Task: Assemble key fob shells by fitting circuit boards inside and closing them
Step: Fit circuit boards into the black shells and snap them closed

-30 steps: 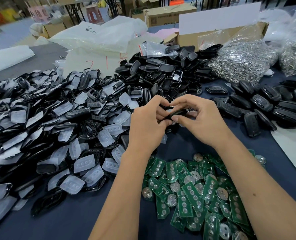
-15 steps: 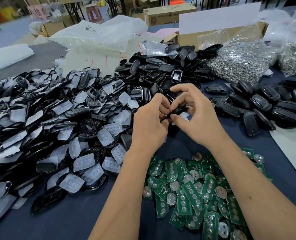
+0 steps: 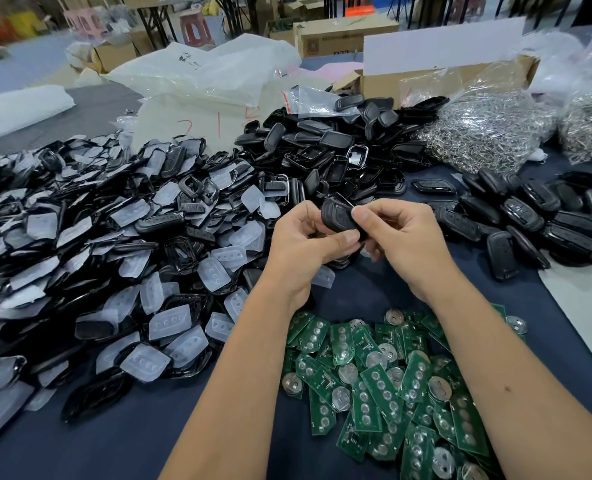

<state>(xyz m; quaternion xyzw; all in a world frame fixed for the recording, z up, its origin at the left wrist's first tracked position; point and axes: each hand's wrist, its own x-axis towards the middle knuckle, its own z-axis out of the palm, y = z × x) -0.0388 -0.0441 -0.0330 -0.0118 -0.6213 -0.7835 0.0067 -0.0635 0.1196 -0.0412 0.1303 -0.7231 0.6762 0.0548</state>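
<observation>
Head view: both hands hold one key fob shell (image 3: 339, 218) above the bench.
Left hand (image 3: 305, 244) and right hand (image 3: 402, 244) fingers pinch its opposite edges, apparently to press it closed.

Key fob shell (image 3: 339, 218): formerly hidden edge-on between fingertips at frame centre; now tilted up, dark outer face exposed, closed. Left hand (image 3: 301, 247): rolled outward, thumb now pressed on shell's lower edge. Right hand (image 3: 402, 240): shifted right, fingers uncurled from over shell, thumb and forefinger pinching its right end.
</observation>
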